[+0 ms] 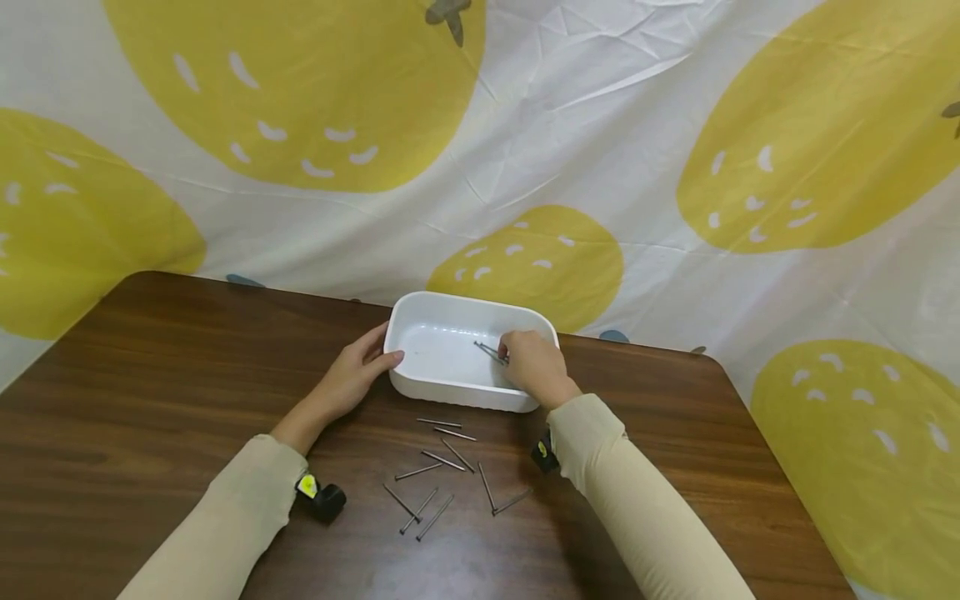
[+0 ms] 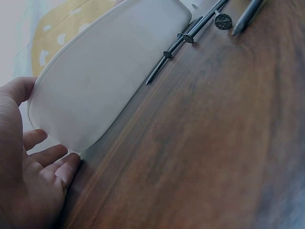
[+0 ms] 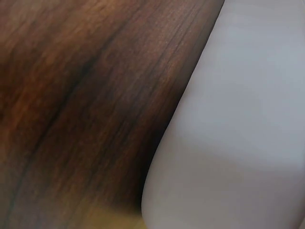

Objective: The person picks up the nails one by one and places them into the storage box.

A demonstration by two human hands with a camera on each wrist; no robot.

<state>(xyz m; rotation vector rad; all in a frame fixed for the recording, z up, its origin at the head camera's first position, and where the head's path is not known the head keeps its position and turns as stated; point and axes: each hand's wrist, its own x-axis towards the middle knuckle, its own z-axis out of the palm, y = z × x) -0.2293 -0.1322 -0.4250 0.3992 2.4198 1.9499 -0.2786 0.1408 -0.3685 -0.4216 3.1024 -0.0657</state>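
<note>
The right hand (image 1: 534, 363) pinches steel nails (image 1: 491, 352) inside the white tray (image 1: 450, 391), toward 3 o'clock; the left hand (image 1: 352, 373) grips its 9 o'clock end. The nails seem stiff, light, slightly slippery, best held mid-shank. Their long axis runs 10 to 4 o'clock, visible ends toward 10.

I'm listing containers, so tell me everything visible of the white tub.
The white tub is a shallow, round-cornered rectangle, open-topped, with glossy, plastic-looking walls. It stands upright on the brown table, near the far edge. The left hand grips its left end, thumb over the rim; the right hand reaches inside, holding nails. Whether these touch it is unclear.
</note>
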